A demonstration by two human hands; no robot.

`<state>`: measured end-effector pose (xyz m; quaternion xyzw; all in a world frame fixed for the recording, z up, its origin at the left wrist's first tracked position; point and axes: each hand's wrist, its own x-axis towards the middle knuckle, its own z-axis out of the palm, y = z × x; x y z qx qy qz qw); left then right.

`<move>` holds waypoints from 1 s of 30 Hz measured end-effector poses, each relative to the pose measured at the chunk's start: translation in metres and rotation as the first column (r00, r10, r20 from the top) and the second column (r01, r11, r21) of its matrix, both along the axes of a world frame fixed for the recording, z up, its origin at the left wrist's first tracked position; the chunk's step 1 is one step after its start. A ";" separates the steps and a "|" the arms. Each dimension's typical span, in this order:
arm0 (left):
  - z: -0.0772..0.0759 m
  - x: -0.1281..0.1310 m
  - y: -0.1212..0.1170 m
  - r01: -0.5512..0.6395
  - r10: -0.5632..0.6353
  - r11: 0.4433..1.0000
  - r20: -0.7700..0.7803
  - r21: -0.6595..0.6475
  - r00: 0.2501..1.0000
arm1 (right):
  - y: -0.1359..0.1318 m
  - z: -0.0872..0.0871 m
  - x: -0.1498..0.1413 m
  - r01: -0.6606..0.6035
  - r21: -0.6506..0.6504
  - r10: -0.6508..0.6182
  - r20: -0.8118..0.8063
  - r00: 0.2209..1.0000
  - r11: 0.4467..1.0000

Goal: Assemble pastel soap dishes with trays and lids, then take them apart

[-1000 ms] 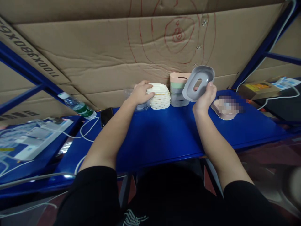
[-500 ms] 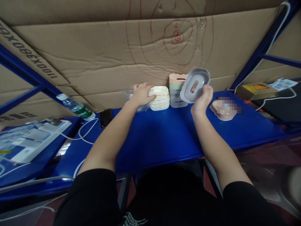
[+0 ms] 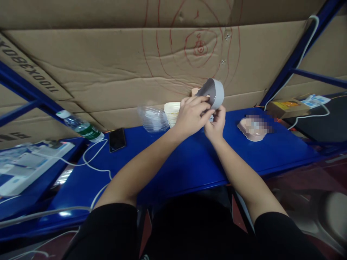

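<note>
Above the back of the blue table, my right hand (image 3: 216,126) grips the lower edge of a grey plastic dish (image 3: 219,94) with a slot in its base. The dish is tilted, its rounded side wall facing right. My left hand (image 3: 191,115) reaches across to the same dish, fingers closed at its left side near the slot. Behind my left hand stands a stack of cream dishes (image 3: 170,115), partly covered. A peach piece (image 3: 194,92) of the neighbouring coloured stack peeks out; my hands and the grey dish hide most of that stack.
Clear plastic packaging (image 3: 153,119) lies left of the cream stack. A phone (image 3: 117,139), a water bottle (image 3: 82,127) and white cables (image 3: 94,168) are further left. At right sits a pinkish dish (image 3: 252,131) with blurred contents. Cardboard (image 3: 108,54) backs the blue table (image 3: 173,169).
My left hand has left the cream stack and moved right to the grey dish. The dish has turned in my right hand and shifted slightly left. The view has shifted a little.
</note>
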<state>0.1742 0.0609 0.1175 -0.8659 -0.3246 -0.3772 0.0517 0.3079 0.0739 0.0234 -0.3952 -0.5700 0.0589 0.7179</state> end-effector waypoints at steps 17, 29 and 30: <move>0.059 0.057 0.093 -0.165 0.154 0.986 -0.532 0.029 0.833 | 0.016 0.014 0.044 0.351 0.102 -0.352 -0.010 0.936 0.931; 0.045 0.059 0.083 -0.215 0.212 0.975 -0.498 0.052 0.841 | 0.015 0.013 0.037 0.300 0.185 -0.311 0.032 0.950 0.936; 0.044 0.058 0.084 -0.210 0.212 0.976 -0.478 0.058 0.853 | 0.014 0.016 0.040 0.300 0.185 -0.315 0.055 0.948 0.936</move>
